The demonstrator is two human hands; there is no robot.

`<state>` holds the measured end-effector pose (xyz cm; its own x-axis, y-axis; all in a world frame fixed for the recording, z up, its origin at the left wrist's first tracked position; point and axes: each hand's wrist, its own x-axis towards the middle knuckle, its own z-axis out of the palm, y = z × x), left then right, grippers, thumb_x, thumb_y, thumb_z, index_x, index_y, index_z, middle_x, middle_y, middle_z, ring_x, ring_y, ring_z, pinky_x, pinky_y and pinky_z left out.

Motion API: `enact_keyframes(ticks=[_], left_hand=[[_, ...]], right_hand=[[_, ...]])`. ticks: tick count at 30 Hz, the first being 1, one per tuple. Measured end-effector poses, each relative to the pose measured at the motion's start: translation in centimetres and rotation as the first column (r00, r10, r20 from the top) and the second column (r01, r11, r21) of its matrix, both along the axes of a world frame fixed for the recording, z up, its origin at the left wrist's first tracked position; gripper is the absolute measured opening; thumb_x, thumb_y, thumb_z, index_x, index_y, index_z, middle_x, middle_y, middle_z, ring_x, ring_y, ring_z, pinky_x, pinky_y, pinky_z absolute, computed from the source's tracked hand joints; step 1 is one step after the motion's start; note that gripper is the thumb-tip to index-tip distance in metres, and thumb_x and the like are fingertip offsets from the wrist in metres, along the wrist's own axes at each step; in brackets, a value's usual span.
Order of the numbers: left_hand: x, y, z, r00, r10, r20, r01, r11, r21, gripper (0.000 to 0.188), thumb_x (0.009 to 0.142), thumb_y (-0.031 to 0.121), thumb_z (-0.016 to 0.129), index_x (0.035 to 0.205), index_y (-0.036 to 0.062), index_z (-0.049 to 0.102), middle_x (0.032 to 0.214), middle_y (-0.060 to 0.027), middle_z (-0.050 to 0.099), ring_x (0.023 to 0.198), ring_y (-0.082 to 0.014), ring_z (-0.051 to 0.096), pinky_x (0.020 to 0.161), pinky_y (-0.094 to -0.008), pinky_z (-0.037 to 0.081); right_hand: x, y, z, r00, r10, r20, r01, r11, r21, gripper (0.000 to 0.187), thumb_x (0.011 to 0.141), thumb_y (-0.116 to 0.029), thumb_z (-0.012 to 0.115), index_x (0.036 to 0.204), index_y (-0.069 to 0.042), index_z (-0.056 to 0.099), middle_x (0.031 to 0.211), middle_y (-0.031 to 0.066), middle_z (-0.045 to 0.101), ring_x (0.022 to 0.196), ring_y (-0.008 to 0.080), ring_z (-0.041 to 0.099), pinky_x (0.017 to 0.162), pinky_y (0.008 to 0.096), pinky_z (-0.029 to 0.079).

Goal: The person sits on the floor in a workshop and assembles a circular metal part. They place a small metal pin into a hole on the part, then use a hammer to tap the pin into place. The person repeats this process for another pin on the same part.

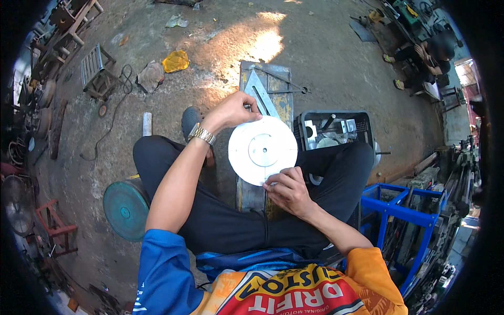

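Rough concrete floor (199, 79), patched with sunlight, surrounds a narrow bench (285, 105) whose yellow paint is worn down to grey. Between the seated person's knees, over this bench, lies a pale, round disc (264, 150) with a central ring, a small bore and faint radial lines; whether it rests on a support beneath cannot be told. Its hard, bright sheen suggests machined metal: probably stiff, fairly weighty for its breadth, little prone to breakage and somewhat slippery on the flat face, so that the rim offers the surest hold, best taken at opposite edges. Left hand (234, 111): thumb and forefinger are drawn narrowly together at the upper rim; whether they pinch the edge or some small object is unclear. Right hand (290, 191): curled fingers grasp the lower rim. Beyond the disc lies a slotted, pointed plate (256, 86) of smooth grey metal, near slender, long-legged dividers (304, 90). Beside the bench, a dark plastic crate (336, 114) with perforated walls contains assorted metal parts. Crumpled yellow sheeting (176, 61) contrasts with the gritty ground.
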<state>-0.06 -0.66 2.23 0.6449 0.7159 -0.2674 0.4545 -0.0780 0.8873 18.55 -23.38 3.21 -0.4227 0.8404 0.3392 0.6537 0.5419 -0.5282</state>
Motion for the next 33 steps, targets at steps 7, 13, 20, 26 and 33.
enact_keyframes(ticks=[7, 13, 20, 26, 33], left_hand=[[0.1, 0.1, -0.1, 1.0, -0.008, -0.019, 0.009, 1.0, 0.03, 0.019, 0.08, 0.019, 0.08, 0.082, 0.0009, 0.073, 0.079, -0.0091, 0.072, 0.075, -0.0156, 0.066, 0.072, -0.0329, 0.05], [0.1, 0.1, -0.2, 1.0, -0.008, 0.003, 0.008, 1.0, 0.029, 0.02, 0.079, 0.019, 0.08, 0.08, 0.0003, 0.073, 0.079, -0.0097, 0.071, 0.074, -0.0153, 0.064, 0.071, -0.0338, 0.05], [0.0, -0.3, 0.6, 1.0, -0.003, -0.01, 0.003, 1.0, 0.02, 0.024, 0.082, 0.021, 0.078, 0.077, 0.0011, 0.067, 0.074, -0.0029, 0.063, 0.074, -0.0129, 0.056, 0.071, -0.0313, 0.045], [0.1, -0.3, 0.3, 1.0, -0.006, 0.016, 0.006, 0.999, 0.045, 0.021, 0.081, 0.019, 0.079, 0.079, -0.0007, 0.071, 0.075, -0.0075, 0.068, 0.07, -0.0139, 0.061, 0.067, -0.0316, 0.048], [0.0, -0.2, -0.3, 0.998, 0.012, 0.054, -0.014, 0.999, 0.036, 0.022, 0.081, 0.019, 0.08, 0.079, -0.0003, 0.071, 0.074, -0.0062, 0.067, 0.067, -0.0119, 0.058, 0.063, -0.0304, 0.046]], right_hand=[[-0.5, 0.6, 0.5, 0.999, -0.034, -0.004, 0.034, 0.999, -0.016, 0.019, 0.072, -0.012, 0.084, 0.076, -0.01, 0.066, 0.091, -0.0022, 0.066, 0.086, 0.0191, 0.055, 0.075, 0.0355, 0.038], [-1.0, 0.7, -0.6, 1.0, -0.03, 0.003, 0.03, 0.996, 0.082, 0.025, 0.071, -0.01, 0.084, 0.07, -0.009, 0.059, 0.088, 0.0, 0.064, 0.084, 0.0205, 0.055, 0.075, 0.0366, 0.039], [-0.7, 0.8, -1.1, 1.0, 0.011, 0.027, -0.015, 0.989, 0.148, 0.021, 0.076, -0.009, 0.078, 0.075, -0.007, 0.057, 0.088, 0.0024, 0.062, 0.083, 0.0214, 0.057, 0.073, 0.0378, 0.04], [-0.8, 1.2, -2.5, 0.997, 0.064, 0.032, -0.071, 0.948, 0.31, 0.023, 0.073, -0.009, 0.078, 0.074, -0.008, 0.056, 0.086, 0.0025, 0.061, 0.081, 0.0198, 0.057, 0.072, 0.037, 0.04], [-1.1, 1.3, -2.4, 0.998, 0.05, 0.039, -0.061, 0.931, 0.36, 0.024, 0.071, -0.008, 0.081, 0.076, -0.008, 0.058, 0.087, 0.0025, 0.063, 0.079, 0.0191, 0.059, 0.07, 0.0364, 0.038]])
